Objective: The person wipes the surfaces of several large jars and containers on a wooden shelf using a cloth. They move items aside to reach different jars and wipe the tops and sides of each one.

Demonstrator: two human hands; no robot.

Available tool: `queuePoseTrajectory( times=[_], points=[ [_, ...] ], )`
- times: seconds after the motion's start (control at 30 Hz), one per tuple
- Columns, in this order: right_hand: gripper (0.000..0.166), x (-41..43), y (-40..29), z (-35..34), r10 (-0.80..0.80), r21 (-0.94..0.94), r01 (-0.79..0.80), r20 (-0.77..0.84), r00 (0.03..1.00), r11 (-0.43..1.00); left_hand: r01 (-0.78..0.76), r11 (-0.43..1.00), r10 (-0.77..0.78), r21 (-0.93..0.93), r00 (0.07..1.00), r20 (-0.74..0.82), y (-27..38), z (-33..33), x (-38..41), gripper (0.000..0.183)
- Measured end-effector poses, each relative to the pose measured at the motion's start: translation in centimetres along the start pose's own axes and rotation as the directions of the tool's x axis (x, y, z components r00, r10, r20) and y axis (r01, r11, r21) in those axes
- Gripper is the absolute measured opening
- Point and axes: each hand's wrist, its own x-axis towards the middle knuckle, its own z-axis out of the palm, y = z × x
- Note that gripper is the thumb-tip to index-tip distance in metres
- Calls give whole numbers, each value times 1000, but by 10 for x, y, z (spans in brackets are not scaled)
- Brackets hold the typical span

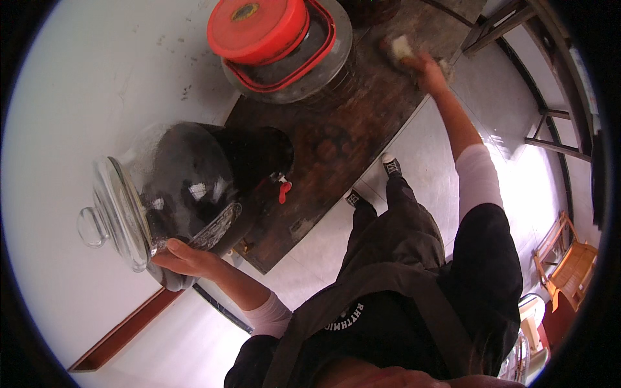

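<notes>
My left hand [187, 259] is against the shoulder of a large clear glass jar [194, 165], just below its knobbed glass lid [119, 213]; some fingertips are hidden. Dark contents fill much of the jar, and a red-handled tap [284, 189] sticks out low on its side. My right hand [429, 72] reaches to the far part of a worn dark wooden table [335, 140]. In it is a pale cloth [401, 47], pressed on the tabletop near the edge and blurred.
A second big jar [291, 92] with a red lid [257, 29] and red carrying handle stands between my hands, close to the white wall [97, 106]. Another dark container [373, 10] is partly cut off beyond it. Wooden framework [504, 24] rises at right; a wooden chair [572, 264] stands lower right.
</notes>
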Motion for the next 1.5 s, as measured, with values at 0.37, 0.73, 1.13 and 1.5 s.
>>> queuePoseTrajectory(
  times=[0.37,0.73,1.13,1.5],
  points=[
    [35,-75,-214,99,191,-204,-208,-100,977,957,72,997,-71,31,997,-16,4,-1,-2,65],
    [39,-129,-111,78,-458,251,428,74,886,869,29,980,-36,196,999,30,8,-8,0,58],
    [41,52,57,-13,-49,-19,46,-228,972,999,-77,973,27,220,975,221,135,79,-68,40],
    [27,35,-59,26,15,875,-289,307,952,389,436,894,-400,-104,881,252,140,188,-33,43]
  ],
)
